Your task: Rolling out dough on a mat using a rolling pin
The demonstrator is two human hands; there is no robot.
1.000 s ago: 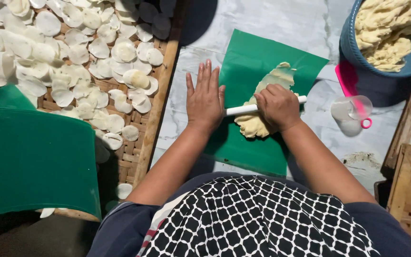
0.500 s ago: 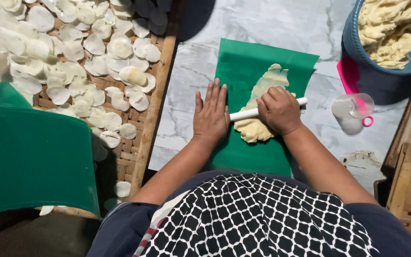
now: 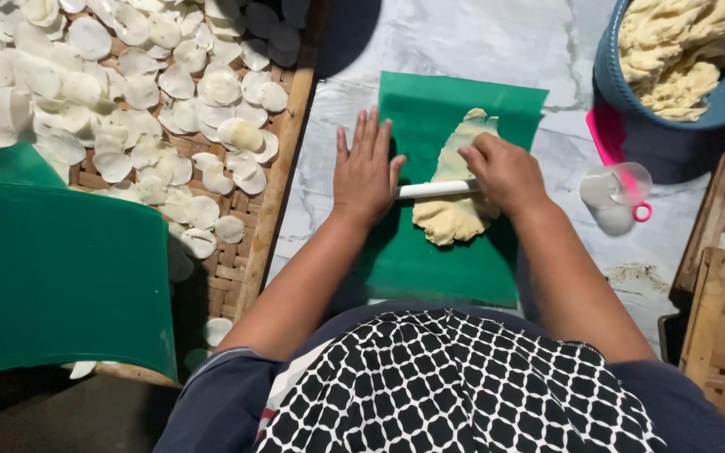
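Observation:
A green plastic sheet [image 3: 455,264] lies on the marble floor in front of me. On it is a pale yellow piece of dough [image 3: 455,216], flattened at its far end. A white rolling pin [image 3: 438,190] lies across the dough. My left hand [image 3: 367,168] presses flat on the pin's left end, fingers stretched out. My right hand [image 3: 505,172] is curled over the pin's right end, on top of the dough.
A woven bamboo tray [image 3: 283,180] at left holds several thin round dough discs [image 3: 127,101] and another green sheet [image 3: 60,268]. A blue basin [image 3: 673,134] of dough stands at top right, with a clear cup cutter [image 3: 618,189] and pink scraper [image 3: 604,138] beside it. More woven trays sit at right.
Both hands and the rolling pin have slid slightly back toward me along the dough, and the far part of the dough looks flatter.

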